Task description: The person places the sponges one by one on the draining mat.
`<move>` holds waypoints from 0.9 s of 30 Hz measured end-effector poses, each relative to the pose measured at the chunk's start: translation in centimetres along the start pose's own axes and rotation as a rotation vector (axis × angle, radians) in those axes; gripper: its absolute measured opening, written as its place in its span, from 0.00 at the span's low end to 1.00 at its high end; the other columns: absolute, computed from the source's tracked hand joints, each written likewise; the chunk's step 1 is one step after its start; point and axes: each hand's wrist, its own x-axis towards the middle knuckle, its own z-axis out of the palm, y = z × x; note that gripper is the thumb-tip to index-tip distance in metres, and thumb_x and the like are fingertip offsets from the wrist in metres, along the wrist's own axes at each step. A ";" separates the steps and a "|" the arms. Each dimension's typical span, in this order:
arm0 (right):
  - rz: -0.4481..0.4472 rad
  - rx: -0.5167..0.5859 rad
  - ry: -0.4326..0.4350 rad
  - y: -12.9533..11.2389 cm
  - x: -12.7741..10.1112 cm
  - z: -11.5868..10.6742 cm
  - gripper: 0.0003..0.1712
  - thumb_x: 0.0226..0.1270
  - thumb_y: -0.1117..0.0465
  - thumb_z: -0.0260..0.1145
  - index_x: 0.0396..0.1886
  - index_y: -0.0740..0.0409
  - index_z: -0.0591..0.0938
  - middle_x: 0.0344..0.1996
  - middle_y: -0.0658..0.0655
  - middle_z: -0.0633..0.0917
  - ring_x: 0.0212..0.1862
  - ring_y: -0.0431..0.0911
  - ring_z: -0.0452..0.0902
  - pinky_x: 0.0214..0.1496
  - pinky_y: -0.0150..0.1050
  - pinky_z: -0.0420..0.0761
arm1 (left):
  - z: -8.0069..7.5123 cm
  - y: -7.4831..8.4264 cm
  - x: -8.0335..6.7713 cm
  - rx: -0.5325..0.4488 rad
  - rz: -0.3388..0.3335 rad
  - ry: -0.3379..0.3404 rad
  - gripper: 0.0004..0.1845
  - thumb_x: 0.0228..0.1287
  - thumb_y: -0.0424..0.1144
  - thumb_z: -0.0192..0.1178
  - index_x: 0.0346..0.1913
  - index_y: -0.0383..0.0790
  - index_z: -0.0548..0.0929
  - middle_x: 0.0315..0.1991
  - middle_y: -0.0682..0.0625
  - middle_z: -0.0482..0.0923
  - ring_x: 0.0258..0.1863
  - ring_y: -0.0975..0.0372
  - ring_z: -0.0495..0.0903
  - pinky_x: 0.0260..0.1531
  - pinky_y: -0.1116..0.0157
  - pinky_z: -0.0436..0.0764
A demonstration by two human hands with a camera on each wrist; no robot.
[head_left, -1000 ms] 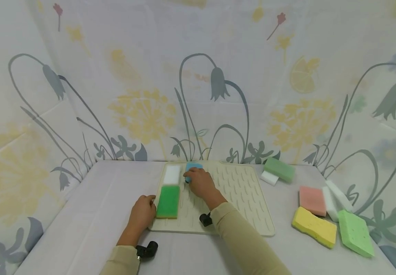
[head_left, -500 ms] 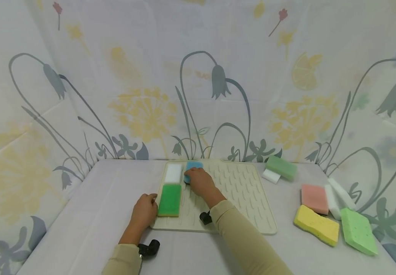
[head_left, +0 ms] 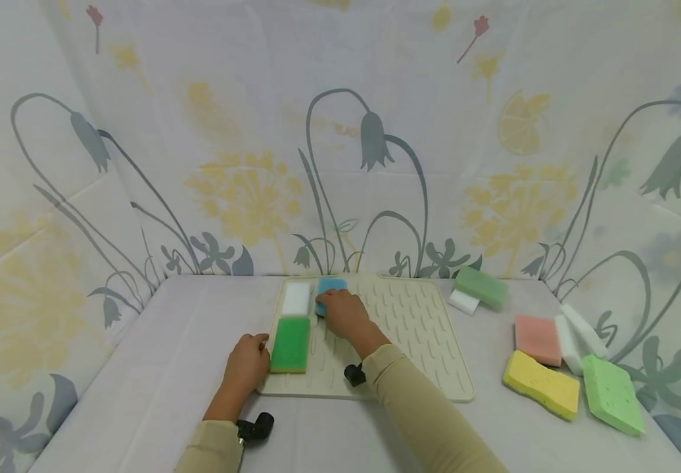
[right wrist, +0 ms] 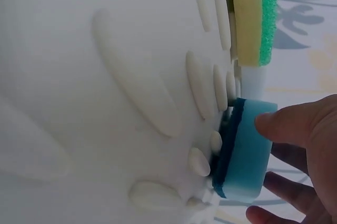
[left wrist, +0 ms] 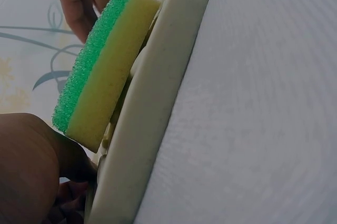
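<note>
Near the upper middle of the frame, the blue sponge [head_left: 331, 284] sat on a ribbed cream mat [head_left: 417, 335], its dark layer against the ribs and its long axis, as far as I could see past the fingers, running up the frame toward the backdrop. The right hand [head_left: 346, 316] pinched its lower end between thumb and fingers. Left of it lay a white block [head_left: 296, 299], and below that a green-topped sponge [head_left: 290, 345], lengthwise the same way. Beside this one the left hand [head_left: 248, 361] bent its fingers at the mat's left edge; whether they gripped the rim I couldn't tell. Pale cloth covered the table [head_left: 187, 341], a flowered sheet [head_left: 340, 184] hung behind, and toward the right lay yellow [head_left: 541, 385], pink [head_left: 538, 339] and light green sponges [head_left: 612, 395].
</note>
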 end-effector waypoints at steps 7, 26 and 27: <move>-0.001 -0.011 0.004 0.7 -0.5 -0.7 0.22 0.69 0.57 0.62 0.62 0.44 0.77 0.63 0.51 0.77 0.60 0.55 0.75 0.50 0.51 0.79 | 0.4 -0.2 0.4 0.006 -0.004 -0.014 0.18 0.66 0.31 0.52 0.57 0.27 0.78 0.36 0.41 0.77 0.33 0.56 0.75 0.33 0.57 0.77; -0.098 0.020 0.188 4.4 -3.7 -3.3 0.18 0.67 0.60 0.64 0.57 0.49 0.81 0.56 0.56 0.81 0.53 0.56 0.79 0.44 0.52 0.80 | 0.3 -0.5 0.2 0.012 0.008 -0.025 0.19 0.67 0.31 0.52 0.58 0.27 0.78 0.38 0.39 0.78 0.35 0.54 0.77 0.35 0.55 0.78; -0.099 0.024 0.202 4.6 -4.0 -3.4 0.18 0.66 0.61 0.64 0.56 0.50 0.81 0.55 0.56 0.81 0.53 0.56 0.79 0.44 0.52 0.80 | 0.3 -0.5 0.2 0.011 0.008 -0.029 0.19 0.67 0.31 0.52 0.58 0.27 0.78 0.38 0.39 0.77 0.35 0.54 0.77 0.34 0.55 0.77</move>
